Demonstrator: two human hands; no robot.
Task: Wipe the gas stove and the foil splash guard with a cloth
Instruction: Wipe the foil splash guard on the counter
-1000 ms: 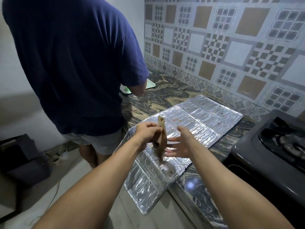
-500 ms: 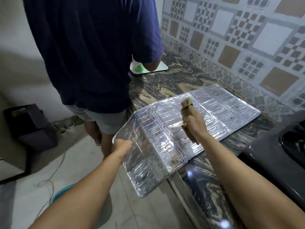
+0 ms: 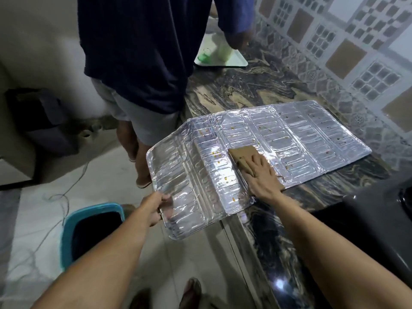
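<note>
The silver foil splash guard (image 3: 301,134) lies flat on the marble counter, its left panels hanging over the counter's edge; orange and brown grease spots dot it. My left hand (image 3: 151,208) grips the overhanging near-left edge of the guard. My right hand (image 3: 263,175) presses flat, fingers spread, on a folded brown cloth (image 3: 242,153) lying on the guard's middle panel. The dark gas stove (image 3: 383,210) shows only as a corner at the right edge.
Another person in a dark blue shirt (image 3: 142,47) and grey shorts stands close at the counter's far left. A white tray (image 3: 234,61) holds a green cup and a pale container. A teal bin (image 3: 89,233) sits on the floor below my left arm. Patterned tiles back the counter.
The cloth passed from my left hand to my right, then came down flat onto the foil. My left hand moved to the guard's overhanging edge and took hold. The view tilted down.
</note>
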